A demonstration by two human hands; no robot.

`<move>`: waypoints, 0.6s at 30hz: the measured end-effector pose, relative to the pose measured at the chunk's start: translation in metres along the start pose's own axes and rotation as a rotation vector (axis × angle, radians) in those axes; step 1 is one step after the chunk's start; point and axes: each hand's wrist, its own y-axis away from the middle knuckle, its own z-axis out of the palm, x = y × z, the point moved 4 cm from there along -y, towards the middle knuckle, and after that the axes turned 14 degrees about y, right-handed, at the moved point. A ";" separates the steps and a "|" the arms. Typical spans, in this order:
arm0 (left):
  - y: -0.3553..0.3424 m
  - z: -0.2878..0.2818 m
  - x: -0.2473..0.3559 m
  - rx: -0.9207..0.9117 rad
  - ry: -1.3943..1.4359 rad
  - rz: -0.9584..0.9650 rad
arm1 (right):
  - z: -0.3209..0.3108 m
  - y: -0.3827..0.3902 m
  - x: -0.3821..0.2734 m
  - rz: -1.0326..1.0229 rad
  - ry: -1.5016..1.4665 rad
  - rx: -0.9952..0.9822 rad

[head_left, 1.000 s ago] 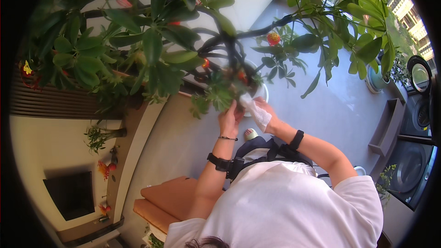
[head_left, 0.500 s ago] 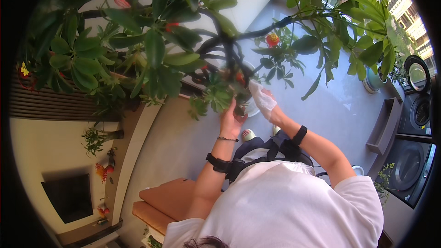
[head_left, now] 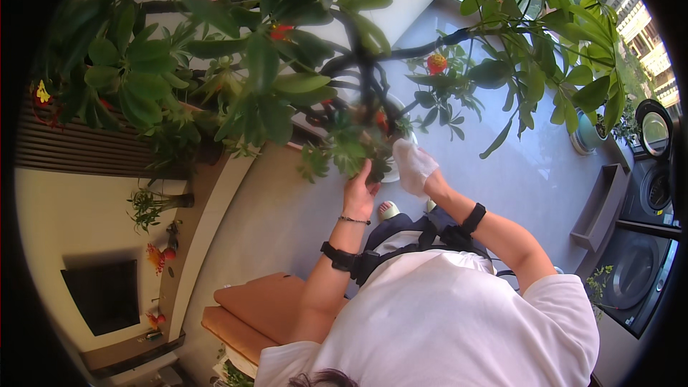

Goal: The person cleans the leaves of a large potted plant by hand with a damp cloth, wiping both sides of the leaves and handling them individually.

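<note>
A large potted plant with glossy green leaves (head_left: pixel 265 64), dark branches (head_left: pixel 367 72) and small red ornaments (head_left: pixel 436 64) fills the upper part of the view. Low in its foliage my left hand (head_left: pixel 360 195) has its fingers closed about a leaf (head_left: pixel 380 166), partly hidden by the hand. Beside it my right hand (head_left: pixel 430 175) holds a thin white cloth (head_left: pixel 413 165), draped over the fingers and hiding most of them. Behind both hands, a white pot (head_left: pixel 394 109) shows through the leaves.
Brown cushioned seat (head_left: pixel 265 308) stands at the lower left, near a long wall shelf (head_left: pixel 208 222). On the right are two dark front-loading machines (head_left: pixel 634 272), a grey trough (head_left: pixel 600 204) and a teal pot (head_left: pixel 588 132). Branches spread overhead on both sides.
My right hand and the cloth have shifted slightly down, and the cloth looks more bunched. My left hand stays by the same leaves. The foliage appears a little farther right as the view moves.
</note>
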 end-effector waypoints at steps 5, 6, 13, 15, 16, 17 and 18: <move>0.003 0.000 0.002 0.008 -0.042 0.042 | 0.024 -0.005 -0.002 -0.054 0.208 -0.070; 0.002 -0.002 0.002 0.008 -0.041 0.043 | 0.036 -0.002 -0.009 -0.060 0.234 -0.081; -0.002 -0.002 0.003 -0.085 0.028 -0.018 | 0.074 0.001 -0.042 -0.419 1.229 0.063; -0.001 -0.002 0.004 -0.067 0.045 -0.042 | 0.068 -0.002 -0.041 -0.430 1.244 0.057; -0.001 -0.002 0.004 -0.063 0.035 -0.035 | 0.067 -0.003 -0.041 -0.441 1.260 0.050; -0.001 -0.002 0.004 -0.058 0.024 -0.028 | 0.065 -0.004 -0.041 -0.441 1.260 0.048; -0.001 -0.002 0.003 -0.059 0.026 -0.029 | 0.063 -0.005 -0.040 -0.383 1.131 -0.007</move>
